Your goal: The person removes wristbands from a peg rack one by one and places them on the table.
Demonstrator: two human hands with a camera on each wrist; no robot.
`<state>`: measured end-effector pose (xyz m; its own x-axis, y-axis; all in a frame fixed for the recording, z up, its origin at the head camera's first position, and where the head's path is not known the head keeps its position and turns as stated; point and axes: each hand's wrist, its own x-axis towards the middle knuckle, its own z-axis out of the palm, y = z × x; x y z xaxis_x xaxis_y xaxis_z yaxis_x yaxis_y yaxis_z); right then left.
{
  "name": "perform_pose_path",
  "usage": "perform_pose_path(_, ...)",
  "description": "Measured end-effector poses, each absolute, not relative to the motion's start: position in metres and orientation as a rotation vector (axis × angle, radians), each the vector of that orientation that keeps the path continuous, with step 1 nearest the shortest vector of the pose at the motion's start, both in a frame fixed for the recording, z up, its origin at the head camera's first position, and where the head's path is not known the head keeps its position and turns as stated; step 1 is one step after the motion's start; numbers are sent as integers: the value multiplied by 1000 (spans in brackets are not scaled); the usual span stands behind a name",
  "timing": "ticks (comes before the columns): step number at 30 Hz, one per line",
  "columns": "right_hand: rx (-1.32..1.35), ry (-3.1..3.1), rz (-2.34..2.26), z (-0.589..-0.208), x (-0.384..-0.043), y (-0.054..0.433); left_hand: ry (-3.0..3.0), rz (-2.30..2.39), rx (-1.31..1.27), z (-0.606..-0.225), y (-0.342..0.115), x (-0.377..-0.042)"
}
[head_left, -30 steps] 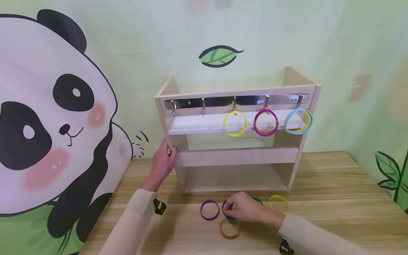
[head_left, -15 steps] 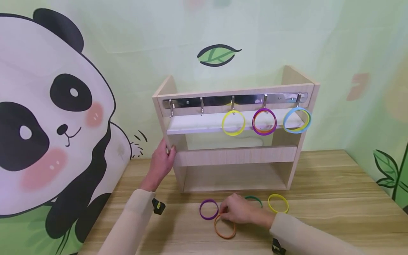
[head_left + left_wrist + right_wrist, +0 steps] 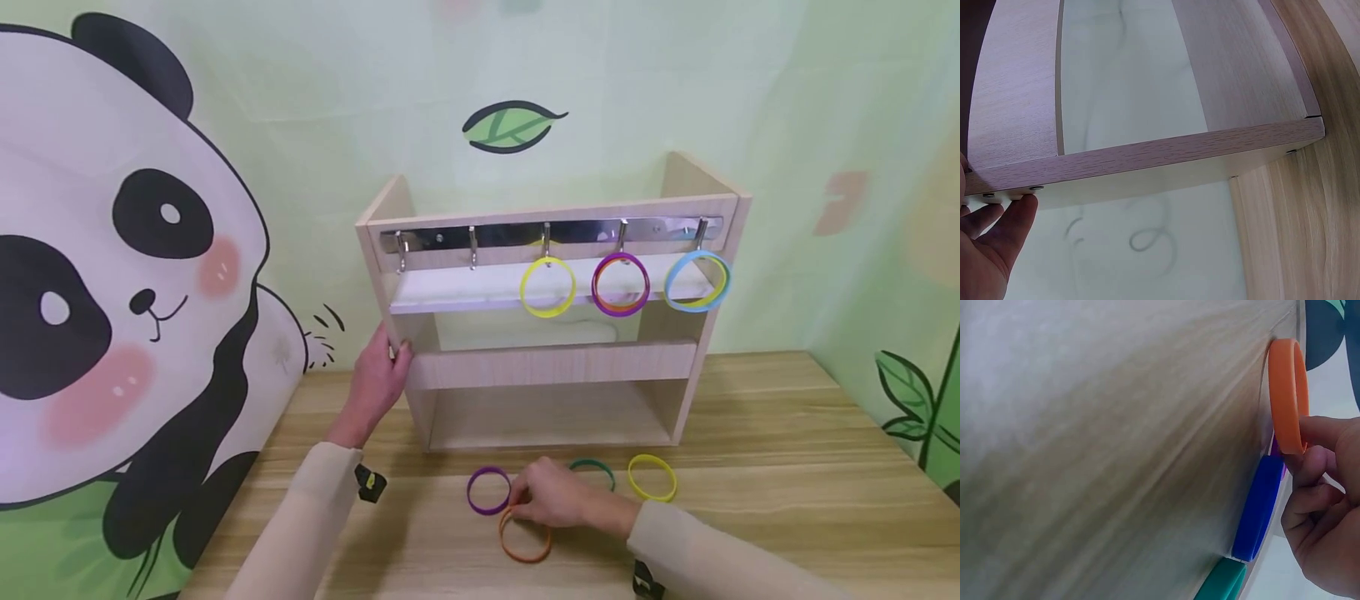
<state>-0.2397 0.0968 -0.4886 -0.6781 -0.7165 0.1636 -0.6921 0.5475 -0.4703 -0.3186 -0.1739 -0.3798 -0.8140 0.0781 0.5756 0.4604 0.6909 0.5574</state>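
Observation:
Near the table's front my right hand (image 3: 555,493) pinches the rim of an orange silicone wristband (image 3: 526,560) between thumb and finger. The right wrist view shows this orange band tilted up, with a blue wristband (image 3: 1258,509) just beside the fingers; from the head the blue one is hidden under the hand. Left of it lies a purple wristband (image 3: 491,512), and a green wristband (image 3: 592,462) and a yellow wristband (image 3: 652,457) lie to the right. My left hand (image 3: 377,379) grips the left side panel of a wooden shelf (image 3: 555,364), thumb in front, fingers behind.
A metal hook rail (image 3: 510,237) crosses the shelf's top front. A yellow band (image 3: 548,314) hangs on its middle hook, purple and orange bands (image 3: 620,313) on the one beside it, light blue and yellow bands (image 3: 693,307) at far right. A panda-printed backdrop (image 3: 300,150) stands behind.
My right hand has shifted slightly left, and the orange wristband has slid a little left with it. The green wristband shows more now. The left hand keeps its grip on the shelf.

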Motion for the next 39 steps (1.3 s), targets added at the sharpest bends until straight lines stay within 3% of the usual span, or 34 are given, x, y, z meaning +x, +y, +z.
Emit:
perform_pose_path(16,-1274,2770,-877,-471,-239,102,-2412,-1011,-399,-376,-174,-318)
perform_pose_path(29,-1457,2987,-977,-412,-244,123,-2425,-1034,-396,-377,-174,-318)
perform_pose_path(39,-1402,3181,-996,-359,-250,144,-2439,-1054,-390,-375,-174,-316)
